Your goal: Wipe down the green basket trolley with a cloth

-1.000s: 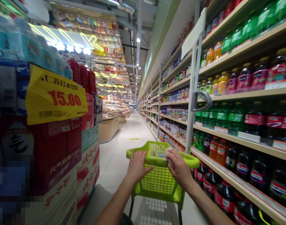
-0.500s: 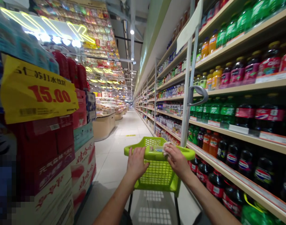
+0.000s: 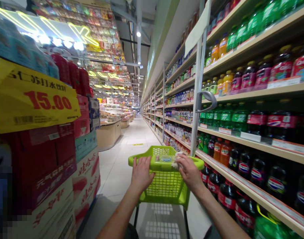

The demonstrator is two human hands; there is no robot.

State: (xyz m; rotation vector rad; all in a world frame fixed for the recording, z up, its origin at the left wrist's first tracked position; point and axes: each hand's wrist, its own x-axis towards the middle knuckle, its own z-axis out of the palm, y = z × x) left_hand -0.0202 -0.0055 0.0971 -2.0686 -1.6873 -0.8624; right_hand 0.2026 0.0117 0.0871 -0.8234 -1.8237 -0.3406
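A bright green plastic shopping cart [image 3: 164, 186] with a mesh basket stands straight before me. My left hand [image 3: 141, 175] is closed over the left part of its handle [image 3: 155, 166], fingers on top and thumb below. At the handle's right side, my right hand [image 3: 190, 171] grips a crumpled white tissue [image 3: 177, 160] between thumb and fingers; the tissue touches the handle's top. A clear panel with a small label [image 3: 166, 159] is set into the middle of the handle. Part of the tissue is hidden by my right fingers.
Drink shelves [image 3: 241, 96] line the right side, with a metal ladder [image 3: 196, 119] leaning against them. Stacked cartons [image 3: 86, 162] under a yellow price sign [image 3: 37, 99] stand close on the left. A tiled aisle [image 3: 132, 132] runs ahead past wooden display counters [image 3: 108, 134].
The cart, hands and surroundings sit slightly further left in the view. More of the white tissue shows beside my right fingers. My left hand keeps its hold on the handle.
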